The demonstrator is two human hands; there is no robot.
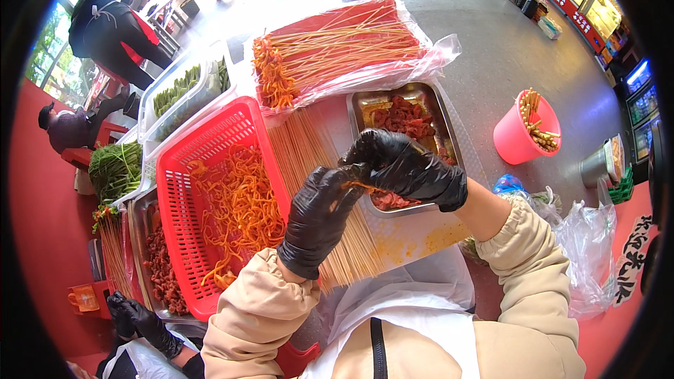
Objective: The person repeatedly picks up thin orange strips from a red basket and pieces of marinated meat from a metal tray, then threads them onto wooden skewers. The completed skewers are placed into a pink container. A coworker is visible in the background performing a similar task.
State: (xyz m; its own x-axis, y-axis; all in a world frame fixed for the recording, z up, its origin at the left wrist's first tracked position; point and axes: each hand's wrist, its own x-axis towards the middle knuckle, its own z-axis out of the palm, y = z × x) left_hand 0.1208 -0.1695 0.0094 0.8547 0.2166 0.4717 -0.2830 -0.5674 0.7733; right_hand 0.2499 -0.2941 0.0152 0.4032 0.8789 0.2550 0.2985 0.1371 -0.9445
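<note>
My left hand [321, 218] and my right hand [408, 168], both in black gloves, meet at the fingertips. A thin orange strip of food [360, 186] shows between them, pinched by the fingers; the gloves hide the rest of it. Under my left hand lies a layer of bare wooden skewers [303, 142]. Below and beyond my right hand is a steel tray [454, 134] with red sliced meat [403, 117] in it. Left of my left hand stands a red plastic basket [174, 221] of loose orange strips [237, 205].
Filled skewers [347, 45] lie in a plastic-lined red tray at the back. Left are a clear bin of green pods [179, 89], leafy greens [117, 168] and meat pieces [163, 268]. A co-worker's gloved hands [142, 321] are lower left. A pink bucket [508, 139] holds sticks.
</note>
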